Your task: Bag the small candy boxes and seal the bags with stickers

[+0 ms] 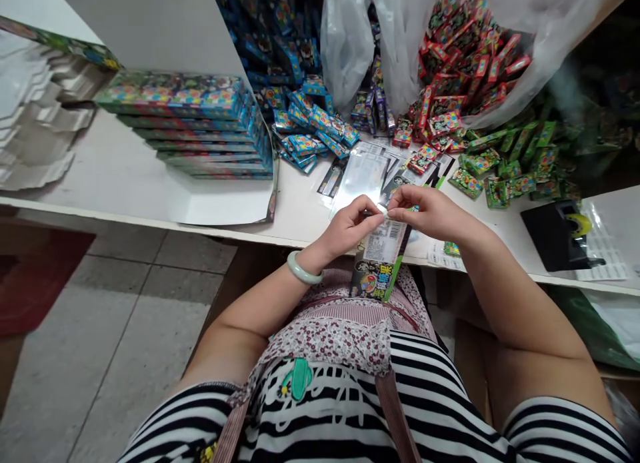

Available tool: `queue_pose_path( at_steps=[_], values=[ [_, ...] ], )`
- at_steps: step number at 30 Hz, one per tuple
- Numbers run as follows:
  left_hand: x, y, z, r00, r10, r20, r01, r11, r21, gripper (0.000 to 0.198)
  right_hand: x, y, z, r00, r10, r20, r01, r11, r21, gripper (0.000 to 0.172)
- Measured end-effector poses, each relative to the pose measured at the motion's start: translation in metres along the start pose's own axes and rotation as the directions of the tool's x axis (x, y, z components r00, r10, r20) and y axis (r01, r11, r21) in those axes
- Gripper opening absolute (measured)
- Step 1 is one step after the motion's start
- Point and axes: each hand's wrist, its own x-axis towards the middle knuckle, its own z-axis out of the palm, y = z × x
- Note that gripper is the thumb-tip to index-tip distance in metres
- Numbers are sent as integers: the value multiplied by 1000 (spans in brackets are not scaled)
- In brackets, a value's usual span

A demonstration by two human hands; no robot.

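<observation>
My left hand, with a pale bangle on its wrist, pinches a small white piece at the table's front edge. My right hand meets it there, thumb and forefinger closed on the same piece. Whether the piece is paper or tape is too small to tell. Just beneath my hands, a flat printed candy package with a barcode hangs over the edge towards my lap. Clear plastic sleeves and more printed packaging lie behind my fingers.
Loose blue packets, red packets and green packets spread across the back. A black tape dispenser stands at right. Stacked printed boxes sit in an open carton at left, near folded cardboard.
</observation>
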Motion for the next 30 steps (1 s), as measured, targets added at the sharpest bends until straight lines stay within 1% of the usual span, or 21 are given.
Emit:
queue_pose_path(
  at_steps=[3, 6, 9, 10, 11, 12, 14, 15, 16, 17, 18, 19, 20, 21, 22, 23, 24, 25, 26, 28, 30],
  values=[
    [1, -3, 3, 999, -12, -43, 14, 998, 57, 19, 1, -1, 2, 1000, 18, -24, -18, 1000, 3, 16],
    [1, -7, 4, 998, -9, -63, 15, 995, 99, 18, 4, 3, 5, 998, 42, -41, -40, 998, 41, 14],
    [0, -10, 2, 997, 40, -61, -32, 991, 133, 20, 9, 14, 8, 992, 115, -46, -104, 976, 191, 15],
    [0, -10, 1, 997, 58, -51, -50, 988, 145, 21, 11, 19, 10, 989, 150, -9, -142, 952, 270, 16],
    [1, -8, 1, 997, 72, -29, -67, 985, 158, 21, 13, 23, 11, 982, 182, 60, -191, 916, 354, 18],
    [1, -6, 0, 997, 83, 7, -83, 982, 171, 21, 15, 27, 12, 967, 202, 155, -250, 867, 431, 18],
    [5, 1, 0, 990, 90, 104, -109, 975, 194, 23, 17, 37, 13, 919, 195, 343, -362, 760, 540, 16],
    [7, 4, -1, 984, 84, 155, -114, 973, 199, 23, 18, 42, 11, 901, 177, 395, -391, 722, 570, 16],
    [9, 7, -2, 979, 71, 190, -109, 974, 200, 23, 17, 48, 7, 896, 162, 413, -397, 710, 582, 16],
    [11, 9, -4, 979, 52, 197, -91, 976, 197, 22, 16, 55, 2, 905, 161, 395, -379, 728, 572, 15],
    [12, 9, -8, 985, 27, 170, -59, 980, 190, 21, 14, 63, -7, 925, 181, 333, -343, 774, 532, 14],
    [13, 8, -12, 994, -3, 108, -16, 984, 176, 21, 10, 73, -17, 950, 220, 220, -300, 838, 455, 13],
    [14, 4, -18, 999, -35, 12, 33, 988, 151, 20, 6, 85, -29, 961, 270, 56, -272, 900, 342, 11],
    [14, -2, -25, 992, -68, -106, 80, 990, 112, 20, 1, 97, -41, 939, 310, -148, -278, 939, 202, 9],
    [14, -9, -32, 969, -105, -226, 121, 991, 61, 21, -5, 110, -54, 874, 325, -360, -324, 944, 66, 9],
    [14, -17, -39, 933, -141, -333, 148, 989, -2, 22, -10, 122, -66, 785, 332, -523, -412, 910, -41, 11],
    [13, -25, -44, 893, -178, -414, 165, 984, -67, 23, -15, 133, -76, 720, 328, -611, -501, 856, -130, 15],
    [12, -33, -49, 856, -218, -468, 175, 976, -133, 24, -18, 143, -84, 678, 317, -664, -570, 797, -202, 19],
    [12, -39, -51, 828, -257, -498, 180, 963, -198, 26, -20, 151, -90, 657, 316, -684, -623, 739, -257, 23],
    [10, -49, -52, 796, -333, -506, 192, 931, -312, 31, -20, 160, -95, 644, 341, -685, -685, 657, -316, 30],
    [6, -53, -50, 779, -383, -497, 194, 900, -390, 36, -17, 165, -97, 628, 386, -676, -720, 619, -315, 37]
  ],
)
